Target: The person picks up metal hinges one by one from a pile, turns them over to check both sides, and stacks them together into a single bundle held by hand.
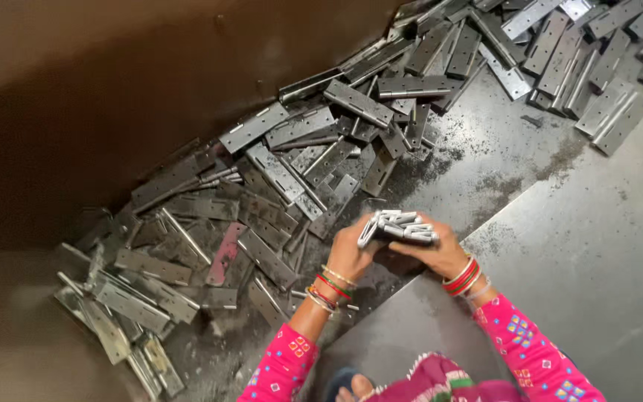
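Hinge stack (400, 226), flat grey steel leaves with rounded knuckles, held above the floor
Left hand (350, 253) and right hand (440, 253) both clasp the stack at its ends; loose perforated hinges (277, 179) lie heaped on gritty dark metal flooring (582, 246)

Metal workshop — hinge heap (277, 171) on gritty floor (597, 246).

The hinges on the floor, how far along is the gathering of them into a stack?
Done so far: a small bundle of hinges sits squared up between the left hand and the right hand. In hand: both hands grip that bundle. Left: nearly everything, since a big loose pile of hinges sprawls along the brown wall and another heap lies at the top right.
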